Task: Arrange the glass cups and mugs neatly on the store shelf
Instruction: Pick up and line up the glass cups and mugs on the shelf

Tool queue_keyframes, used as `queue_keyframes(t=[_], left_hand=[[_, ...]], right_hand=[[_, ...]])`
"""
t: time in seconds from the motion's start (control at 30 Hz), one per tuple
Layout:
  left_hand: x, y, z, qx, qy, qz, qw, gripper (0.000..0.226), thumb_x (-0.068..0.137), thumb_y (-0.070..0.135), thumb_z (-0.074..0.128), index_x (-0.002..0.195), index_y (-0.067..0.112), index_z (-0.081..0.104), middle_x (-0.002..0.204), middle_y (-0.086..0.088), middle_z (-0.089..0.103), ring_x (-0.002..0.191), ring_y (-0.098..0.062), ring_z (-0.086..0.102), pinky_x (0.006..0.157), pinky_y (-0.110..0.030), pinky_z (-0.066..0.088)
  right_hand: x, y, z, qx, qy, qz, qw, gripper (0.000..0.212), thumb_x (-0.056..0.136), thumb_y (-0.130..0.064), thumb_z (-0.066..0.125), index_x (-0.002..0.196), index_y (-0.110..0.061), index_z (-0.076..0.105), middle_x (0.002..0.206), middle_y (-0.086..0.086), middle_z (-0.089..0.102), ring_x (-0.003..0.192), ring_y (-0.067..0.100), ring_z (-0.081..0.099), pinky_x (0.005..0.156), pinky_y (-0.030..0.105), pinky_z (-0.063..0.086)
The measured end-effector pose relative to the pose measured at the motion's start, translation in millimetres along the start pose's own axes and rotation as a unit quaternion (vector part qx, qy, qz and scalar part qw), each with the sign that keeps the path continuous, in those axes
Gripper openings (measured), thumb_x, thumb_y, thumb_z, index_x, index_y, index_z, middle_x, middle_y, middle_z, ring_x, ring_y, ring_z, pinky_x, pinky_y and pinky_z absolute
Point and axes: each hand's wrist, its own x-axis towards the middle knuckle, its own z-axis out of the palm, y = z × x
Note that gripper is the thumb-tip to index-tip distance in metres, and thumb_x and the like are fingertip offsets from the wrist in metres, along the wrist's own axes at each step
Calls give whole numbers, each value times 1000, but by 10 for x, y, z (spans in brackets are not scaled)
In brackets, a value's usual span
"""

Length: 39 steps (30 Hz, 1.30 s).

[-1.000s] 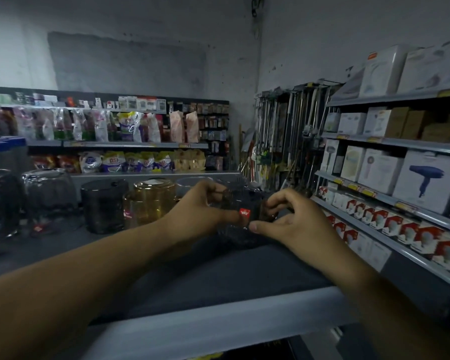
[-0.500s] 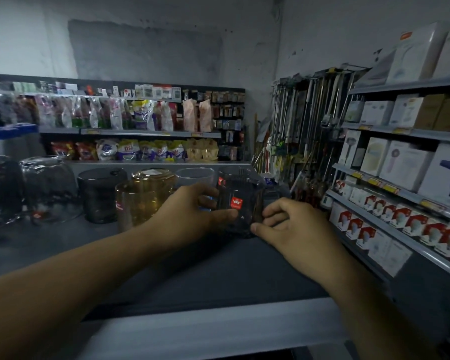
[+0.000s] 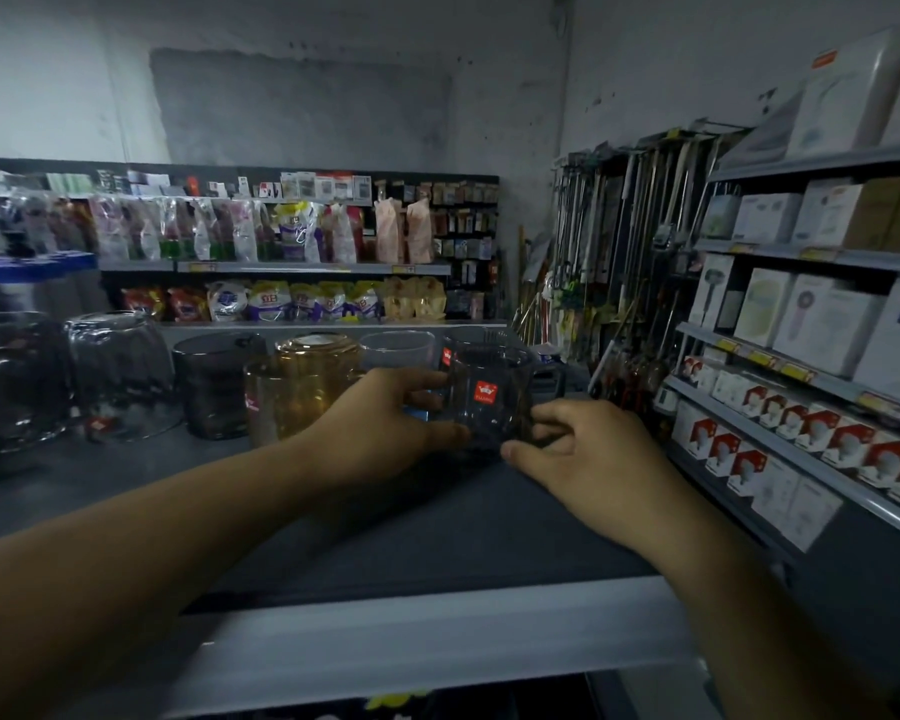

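Clear glass mug [image 3: 489,407] with red label upright on dark shelf [image 3: 437,527], just right of amber cups [image 3: 302,387]; both forearms stretched forward over shelf edge; left hand [image 3: 385,428] wraps mug's left side, thumb across lower front; right hand [image 3: 598,459] fingers curled against mug's lower right, thumb tip at base; mug gripped between both hands; second mug [image 3: 471,343] just behind.

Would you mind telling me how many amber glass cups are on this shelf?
2. The front amber cup stands just left of the left hand, which grips the glass mug; the rear amber cup sits close behind it. Others may be hidden.
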Motion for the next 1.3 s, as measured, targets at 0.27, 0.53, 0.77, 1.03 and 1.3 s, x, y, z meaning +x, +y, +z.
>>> queue_keyframes(t=[0.27, 0.53, 0.77, 1.03, 1.3], left_hand=[[-417, 240, -68, 140, 38, 94, 985, 42, 89, 35, 73, 130, 36, 61, 115, 15, 68, 100, 2, 67, 87, -27, 60], [-1633, 397, 167, 180, 244, 151, 941, 28, 93, 32, 71, 120, 25, 68, 115, 15, 69, 108, -4, 66, 85, -29, 55], [-3219, -31, 852, 99, 389, -71, 913, 28, 91, 32, 75, 117, 35, 67, 114, 20, 71, 106, 0, 67, 84, -15, 52], [-4770, -923, 1925, 45, 480, -350, 803, 26, 91, 36, 72, 117, 36, 66, 112, 25, 66, 107, 1, 64, 88, -29, 55], [-6401, -1424, 1488, 92, 479, -471, 735, 35, 92, 44, 67, 126, 40, 58, 122, 28, 59, 115, 4, 56, 94, -18, 48]], right_hand=[[-138, -82, -120, -132, 26, -100, 986, 35, 95, -44, 64, 123, -23, 66, 104, -9, 69, 89, 6, 64, 81, 30, 56], [-762, -227, -19, -20, -62, -336, 940, 42, 95, -47, 56, 131, -27, 62, 128, -16, 61, 118, 3, 56, 98, 25, 47], [-1653, -17, 825, 146, -270, -360, 881, 34, 92, -39, 68, 125, -33, 62, 122, -24, 60, 115, -8, 56, 93, 7, 41], [-2995, 256, 2525, 135, -460, -205, 853, 38, 97, -39, 64, 132, -42, 50, 134, -18, 57, 112, -1, 53, 99, 20, 48], [-3915, -749, 3502, 82, -546, -270, 789, 44, 95, -50, 60, 136, -49, 44, 138, -19, 52, 124, 7, 54, 102, 39, 51]])
